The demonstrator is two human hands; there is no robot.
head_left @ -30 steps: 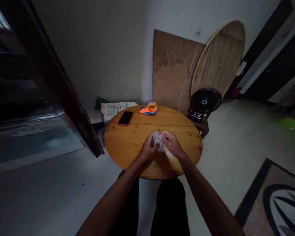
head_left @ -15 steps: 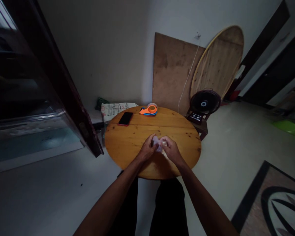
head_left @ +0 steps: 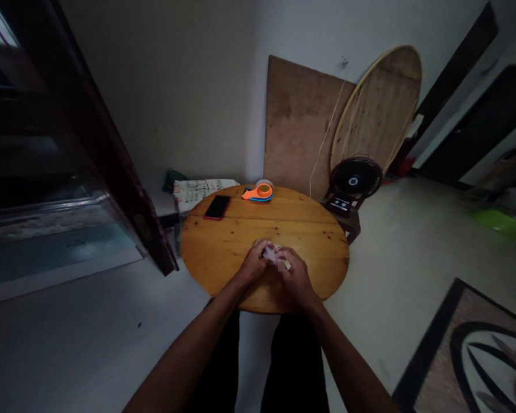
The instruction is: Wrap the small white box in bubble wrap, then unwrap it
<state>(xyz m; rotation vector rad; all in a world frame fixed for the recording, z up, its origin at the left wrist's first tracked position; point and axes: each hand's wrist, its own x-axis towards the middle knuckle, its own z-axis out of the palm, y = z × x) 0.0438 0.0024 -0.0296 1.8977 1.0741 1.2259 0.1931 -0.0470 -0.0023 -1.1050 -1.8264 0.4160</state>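
Both my hands meet over the near half of a round wooden table (head_left: 223, 252). My left hand (head_left: 253, 265) and my right hand (head_left: 296, 274) are closed together on a small crumpled whitish piece (head_left: 273, 254), pale like paper or thin plastic; only a bit of it shows between the fingers. The hands rest on or just above the tabletop. At the far side of the table lie a dark phone with a red edge (head_left: 217, 207) and an orange and blue tape dispenser (head_left: 257, 191).
A wooden board (head_left: 301, 115) and a round wooden tabletop (head_left: 376, 103) lean on the wall behind. A black fan (head_left: 355, 179) sits on a low stool at the right. A dark door frame (head_left: 107, 143) stands left; a patterned rug (head_left: 477, 350) lies at the lower right.
The whitish piece has been squeezed smaller between my hands, which have drawn a little nearer to me on the table. The camera has shifted slightly.
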